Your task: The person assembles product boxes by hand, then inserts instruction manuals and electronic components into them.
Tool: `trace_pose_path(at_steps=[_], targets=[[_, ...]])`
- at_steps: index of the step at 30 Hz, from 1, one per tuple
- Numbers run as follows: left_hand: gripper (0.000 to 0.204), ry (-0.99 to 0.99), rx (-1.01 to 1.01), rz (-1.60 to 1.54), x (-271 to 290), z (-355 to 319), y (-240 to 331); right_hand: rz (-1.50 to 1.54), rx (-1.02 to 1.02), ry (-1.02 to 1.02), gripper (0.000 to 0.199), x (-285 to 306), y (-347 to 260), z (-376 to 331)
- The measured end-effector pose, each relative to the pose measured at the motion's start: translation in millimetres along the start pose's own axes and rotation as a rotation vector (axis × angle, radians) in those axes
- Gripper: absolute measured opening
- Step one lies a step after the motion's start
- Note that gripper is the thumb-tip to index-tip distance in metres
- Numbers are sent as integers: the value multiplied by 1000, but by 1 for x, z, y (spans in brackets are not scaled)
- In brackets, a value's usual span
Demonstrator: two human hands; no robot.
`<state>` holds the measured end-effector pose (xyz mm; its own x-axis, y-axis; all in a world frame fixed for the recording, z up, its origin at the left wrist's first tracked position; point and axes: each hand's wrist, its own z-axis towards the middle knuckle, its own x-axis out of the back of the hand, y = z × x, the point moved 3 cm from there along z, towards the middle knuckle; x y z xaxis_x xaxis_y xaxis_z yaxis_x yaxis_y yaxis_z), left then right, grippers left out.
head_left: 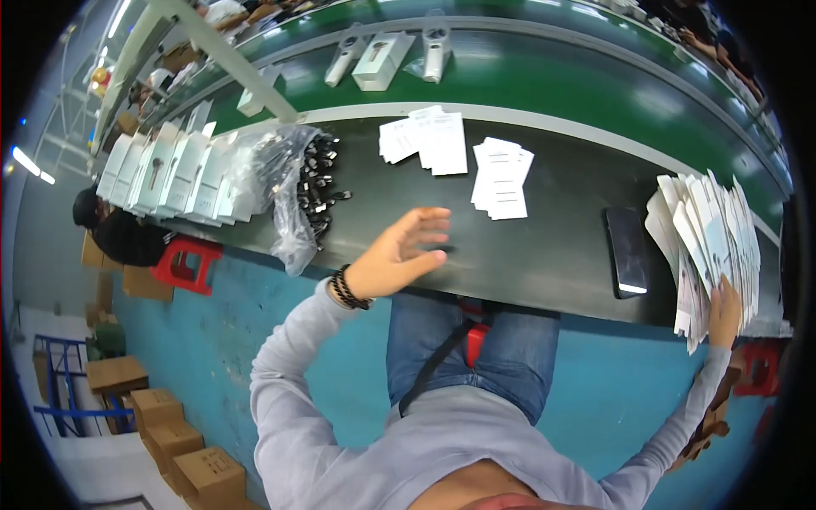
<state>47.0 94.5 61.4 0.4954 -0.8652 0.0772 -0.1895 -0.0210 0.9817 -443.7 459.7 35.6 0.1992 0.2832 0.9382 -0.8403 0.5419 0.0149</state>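
Observation:
My left hand (399, 253) hovers over the near edge of the dark worktable (561, 246), fingers apart and nothing in it. A dark beaded bracelet circles that wrist. Far to the right, my right hand (725, 314) grips the near end of a flat white carton in a leaning stack of flattened cartons (714, 229); its fingertips are partly lost among the edges. A black phone (626, 251) lies left of that stack. Beyond my left hand are two loose piles of white printed leaflets, one pile (501, 178) nearer and another (438, 140) farther off.
At the left stand several upright white boxes (157, 174), beside a clear plastic bag (268, 170) of black cables (319, 183). Past the table's raised edge runs a green conveyor (510, 76) carrying a white box (382, 61) and bagged white handheld devices (436, 55). A red stool (189, 262) stands left.

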Motion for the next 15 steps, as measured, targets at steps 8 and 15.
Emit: trace_pose_path(at_steps=[8, 15], targets=[[68, 151, -380, 448, -33, -9, 13, -209, 69, 330, 22, 79, -101, -7], [61, 103, -1156, 1156, -131, -11, 42, 701, 393, -239, 15, 107, -309, 9]])
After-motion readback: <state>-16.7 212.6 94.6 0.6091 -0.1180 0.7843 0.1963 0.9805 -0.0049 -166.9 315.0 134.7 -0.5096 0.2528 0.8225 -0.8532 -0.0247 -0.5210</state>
